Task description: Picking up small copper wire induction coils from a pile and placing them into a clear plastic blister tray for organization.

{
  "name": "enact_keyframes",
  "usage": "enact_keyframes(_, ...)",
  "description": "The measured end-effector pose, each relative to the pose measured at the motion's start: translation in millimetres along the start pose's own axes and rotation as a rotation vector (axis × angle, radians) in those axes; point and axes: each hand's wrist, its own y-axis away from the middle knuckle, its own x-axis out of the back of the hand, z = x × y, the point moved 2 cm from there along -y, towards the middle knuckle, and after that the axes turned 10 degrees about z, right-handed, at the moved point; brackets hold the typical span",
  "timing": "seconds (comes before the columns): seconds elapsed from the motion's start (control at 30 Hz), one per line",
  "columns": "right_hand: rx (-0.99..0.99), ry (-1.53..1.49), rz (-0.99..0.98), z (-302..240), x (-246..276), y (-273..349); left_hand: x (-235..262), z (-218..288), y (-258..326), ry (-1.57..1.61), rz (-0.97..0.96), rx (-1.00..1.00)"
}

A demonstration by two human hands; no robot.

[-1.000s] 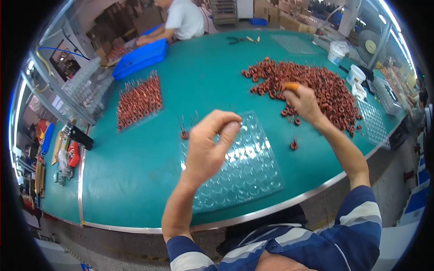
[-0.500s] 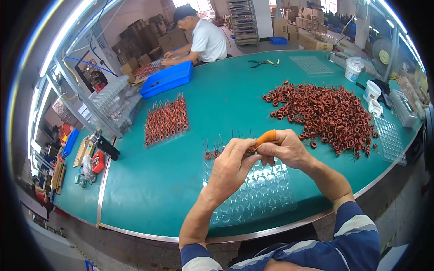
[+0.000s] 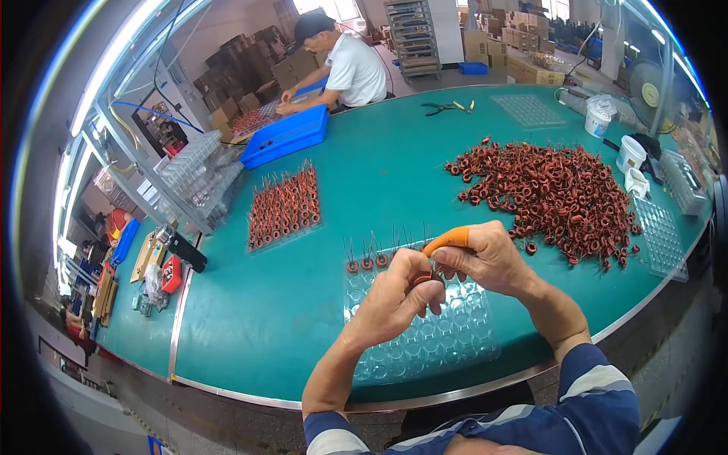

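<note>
A reddish-brown ring coil (image 3: 426, 278) is held between the thumb and fingers of my left hand (image 3: 390, 299), above a clear plastic tray (image 3: 425, 345). My right hand (image 3: 494, 259) pinches at the coil's upper side, where its thin wire leads are; the fingertips partly hide them. An orange finger cot (image 3: 447, 240) covers one finger of that hand. Along the tray's far row stand several ring coils (image 3: 367, 263) with leads pointing up; my hands cover part of that row. The tray's nearer round pockets hold nothing.
To the right lies a large heap of ring coils (image 3: 546, 197). A filled coil tray (image 3: 284, 208) is at the left, with a blue bin (image 3: 287, 138) behind it. Pliers (image 3: 441, 108), white tubs (image 3: 599, 117) and another clear tray (image 3: 660, 236) lie farther out. A co-worker (image 3: 349, 68) works beyond.
My hands have drawn slightly apart, and the right has shifted a little rightward. The coil in my left hand now shows more. The whole view has shifted slightly.
</note>
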Motion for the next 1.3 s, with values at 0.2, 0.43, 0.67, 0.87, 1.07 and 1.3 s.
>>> enact_keyframes(0.2,0.293,0.130,0.068,-1.6,15.8,-3.2,-8.8,2.0,-7.2,0.337,-0.063,-0.023)
enact_keyframes(0.43,0.669,0.496,0.298,-25.2,-2.2,10.8,-3.4,-15.8,-22.5,0.216,0.217,-0.087)
enact_keyframes(0.67,0.404,0.169,0.167,-16.2,7.5,6.7,-13.2,-6.9,-17.5,0.536,0.110,-0.072)
enact_keyframes(0.87,0.325,-0.033,0.112,8.9,6.3,9.9,-13.5,5.9,2.7,0.717,0.162,-0.064)
enact_keyframes(1.07,-0.102,-0.479,0.126,34.4,8.5,-4.7,-17.2,2.4,-10.0,-0.005,0.277,-0.474)
enact_keyframes(1.3,-0.248,-0.820,0.112,32.8,-14.6,-22.8,1.1,-2.0,-11.5,0.248,0.150,-0.130)
